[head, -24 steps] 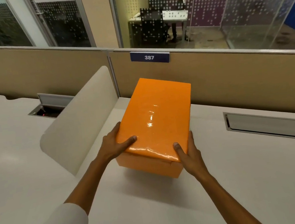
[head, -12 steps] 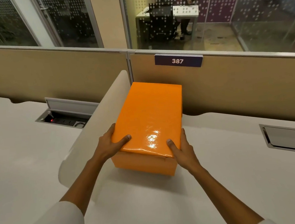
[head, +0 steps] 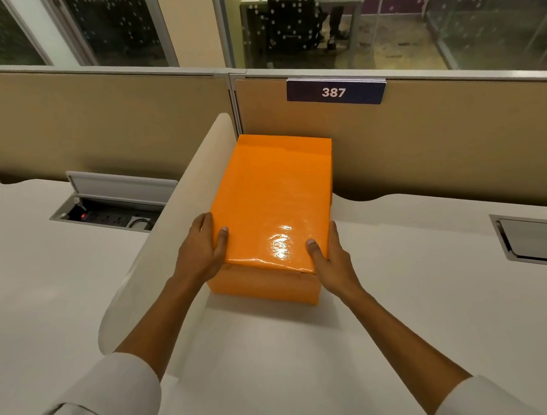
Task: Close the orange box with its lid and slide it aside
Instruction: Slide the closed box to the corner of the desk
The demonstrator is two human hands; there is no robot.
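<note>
Two hands clasp the near end of an orange box, one on each long side. The left hand [head: 202,249] lays its thumb flat on the glossy lid [head: 274,200], while its fingers [head: 203,220] wrap together down the left side. The right hand [head: 331,258] mirrors it: thumb resting on the lid's near right corner, fingers pressed close along the right wall, mostly hidden behind the box. Neither hand is spread wide; both press inward, squeezing the box between them.

The lid sits down over the orange box [head: 264,285] and covers the whole top, though its near edge looks slightly wrinkled and a strip of the base shows below it. The box rests on the pale desk [head: 413,310], at the far left corner of this work space. Its far end is close to, perhaps touching, the tan partition [head: 445,140] bearing a sign [head: 335,91] that reads 387. Its left side lies right beside a curved cream divider [head: 166,240].

The closing step seems finished, and the sliding step appears to be in hand. With the divider and partition hemming it in, the box has little room to travel further that way. The next move likely calls for easing the pressure and lifting both hands away without shifting the lid.
</note>
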